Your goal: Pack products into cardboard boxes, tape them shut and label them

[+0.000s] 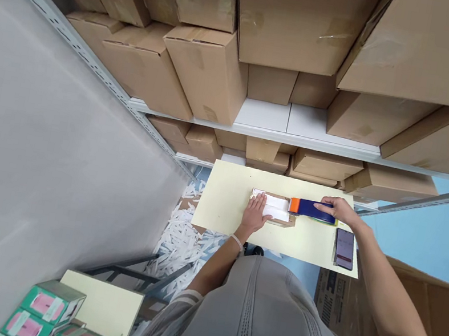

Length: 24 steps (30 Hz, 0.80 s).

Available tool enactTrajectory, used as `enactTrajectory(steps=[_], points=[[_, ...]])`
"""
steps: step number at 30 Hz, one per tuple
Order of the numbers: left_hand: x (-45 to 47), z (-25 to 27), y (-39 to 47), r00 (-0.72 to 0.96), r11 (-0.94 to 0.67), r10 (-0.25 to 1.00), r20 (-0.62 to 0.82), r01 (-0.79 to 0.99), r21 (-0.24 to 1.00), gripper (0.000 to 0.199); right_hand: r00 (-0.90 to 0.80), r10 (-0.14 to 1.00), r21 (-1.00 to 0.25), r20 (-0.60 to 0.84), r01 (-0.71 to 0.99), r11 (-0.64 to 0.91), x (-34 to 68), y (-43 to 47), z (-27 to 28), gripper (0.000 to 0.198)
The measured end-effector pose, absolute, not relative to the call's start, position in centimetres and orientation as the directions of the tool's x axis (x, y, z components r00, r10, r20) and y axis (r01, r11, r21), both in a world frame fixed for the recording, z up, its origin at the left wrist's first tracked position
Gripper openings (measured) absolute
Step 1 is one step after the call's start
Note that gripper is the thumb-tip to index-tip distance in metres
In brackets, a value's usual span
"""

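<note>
My left hand (255, 214) lies flat with fingers stretched out on the left part of a small cardboard box (282, 223). White paper (277, 208) covers much of the box's top, partly hidden under that hand. At the box's right end is a long dark blue object with an orange end (308, 208); its exact kind I cannot make out. My right hand (334, 208) grips its far right part, thumb along the top. The orange end reaches the edge of the white paper. A phone (344, 249) with a lit screen lies on the pale yellow board (223, 197), below my right wrist.
Shelves (264, 116) stacked with cardboard boxes (206, 72) stand ahead. White paper strips (181, 241) litter the floor at left. Green boxes (46, 304) sit by another pale board (105, 303) at lower left. A large open carton (421, 307) stands at right.
</note>
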<state>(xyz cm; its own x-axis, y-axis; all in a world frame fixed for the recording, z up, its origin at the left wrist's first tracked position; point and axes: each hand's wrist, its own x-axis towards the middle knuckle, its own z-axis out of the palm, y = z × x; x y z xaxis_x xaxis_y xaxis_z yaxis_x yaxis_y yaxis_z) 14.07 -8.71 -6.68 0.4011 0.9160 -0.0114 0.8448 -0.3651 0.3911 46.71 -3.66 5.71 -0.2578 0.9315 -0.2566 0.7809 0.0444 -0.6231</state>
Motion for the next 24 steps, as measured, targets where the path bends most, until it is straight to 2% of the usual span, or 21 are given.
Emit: enactTrajectory(steps=[3,9,15,19,24], points=[[14.1,-6.6,-8.7,0.401,-0.367,0.916,-0.006,0.844,0.391,0.075,-0.217,0.933,-0.564,-0.287,0.825,0.019,50.1,-4.1,5.7,0.073],[14.2,-6.4,-8.7,0.396,-0.358,0.918,-0.027,0.855,0.375,0.076,-0.225,0.934,-0.404,-0.277,0.909,0.1,50.1,-4.1,4.2,0.063],[14.2,-6.6,-8.7,0.402,-0.369,0.916,-0.022,0.861,0.351,0.076,-0.117,0.936,-0.25,-0.333,0.968,0.033,47.6,-3.7,3.0,0.05],[14.2,-6.9,-8.6,0.401,-0.376,0.916,-0.024,0.876,0.303,0.077,-0.049,0.911,-0.113,-0.409,0.994,0.002,45.4,-3.1,4.1,0.041],[14.2,-7.2,-8.6,0.415,-0.4,0.91,-0.015,0.886,0.235,0.077,-0.035,0.83,0.033,-0.557,0.997,0.065,42.9,-1.8,6.8,0.035]])
